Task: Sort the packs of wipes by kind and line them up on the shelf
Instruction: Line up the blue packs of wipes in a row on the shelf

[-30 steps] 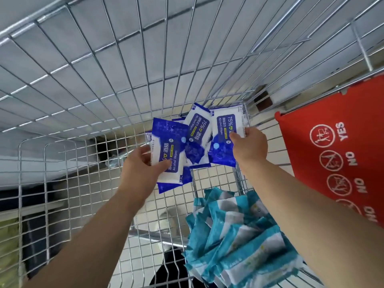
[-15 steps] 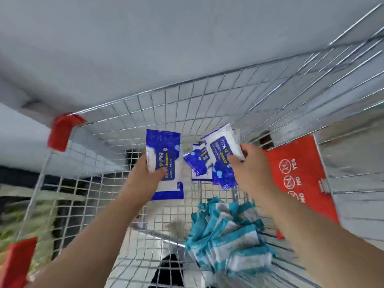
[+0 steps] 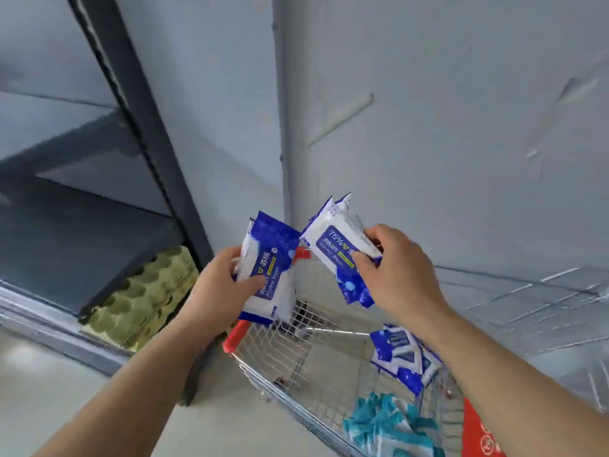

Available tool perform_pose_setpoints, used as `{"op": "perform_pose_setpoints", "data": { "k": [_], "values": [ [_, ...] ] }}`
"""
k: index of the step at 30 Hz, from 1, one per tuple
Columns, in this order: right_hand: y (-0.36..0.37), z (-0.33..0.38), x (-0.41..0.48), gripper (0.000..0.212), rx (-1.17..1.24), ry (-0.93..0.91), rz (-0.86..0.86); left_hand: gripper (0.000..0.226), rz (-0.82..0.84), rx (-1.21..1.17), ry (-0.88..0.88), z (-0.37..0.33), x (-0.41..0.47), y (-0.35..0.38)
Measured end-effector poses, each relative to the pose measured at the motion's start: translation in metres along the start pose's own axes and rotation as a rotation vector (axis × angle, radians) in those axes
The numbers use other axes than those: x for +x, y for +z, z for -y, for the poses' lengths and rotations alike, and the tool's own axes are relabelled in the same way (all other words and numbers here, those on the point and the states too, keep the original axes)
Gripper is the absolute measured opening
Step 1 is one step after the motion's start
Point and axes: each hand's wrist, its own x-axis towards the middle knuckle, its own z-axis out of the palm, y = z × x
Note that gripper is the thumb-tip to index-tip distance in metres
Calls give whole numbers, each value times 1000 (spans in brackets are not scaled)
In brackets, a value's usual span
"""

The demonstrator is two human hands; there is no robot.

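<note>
Blue-and-white film packs of alcohol wipes, two lots, both held over a wire cart (image 3: 263, 374).

Lot 1: left-hand pack (image 3: 270, 258), gripped by the left hand (image 3: 224, 291), thumb across the printed face and fingers curled behind. A second edge shows at the back, so the count is uncertain.

Lot 2: right-hand bunch (image 3: 336, 239), several packs fanned out and pinched by the right hand (image 3: 395, 275) near their middle.

Risks, as judged:
- The fanned bunch is the weak point. Glossy film against glossy film looks slippery, and one pinch on several packs may let an inner one slide out into the cart or onto the floor.
- Both hands are full, so neither is free to square a row. Packs set down in a clump would likely lean or topple.
- The dark shelf (image 3: 82, 225) lies left of and beyond the left hand, behind an upright post. A wide swing could clip the post.
- Mixing kinds is the sorting error to avoid.

Appearance: flat, soft pouches, deep blue at the ends, white band, blue label reading "75%" and "Alcohol Wipes", crimped seams.

Also present: loose blue packs (image 3: 402, 354) under the right forearm in the cart; teal packs (image 3: 385, 423) lower, nearer the person; yellowish moulded trays (image 3: 145, 298) left of the left hand.
</note>
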Motion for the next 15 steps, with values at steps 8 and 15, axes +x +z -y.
{"op": "perform_pose_setpoints", "data": {
  "k": [8,15],
  "values": [
    [0,197,29,12,21,-328,-36,24,-249,-12,32,-2,-37,-187],
    [74,385,29,16,82,-506,-33,30,-365,-103,19,52,-45,-370]
  ]
}}
